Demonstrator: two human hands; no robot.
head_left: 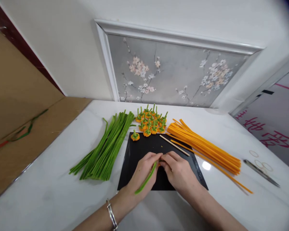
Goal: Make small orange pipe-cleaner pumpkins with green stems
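Over the black mat (142,144), both my hands meet with fingertips pinched together. My left hand (144,170) is closed on a green pipe cleaner (146,180), whose free end lies back across the hand toward the wrist. My right hand (177,168) pinches at the same spot, where a bit of orange shows between the fingers; most of that piece is hidden. Beyond the hands stands a cluster of small orange pumpkins (148,132) with green stems, made of pipe cleaners. One lone pumpkin (135,136) sits at the mat's far left corner.
Left of the mat lies a bundle of green pipe cleaners (108,147); to the right, an orange bundle (204,147). A thin wooden stick (174,145) rests on the mat. Tweezers (262,173) and several rubber bands (258,163) are far right. Cardboard (38,134) borders the left.
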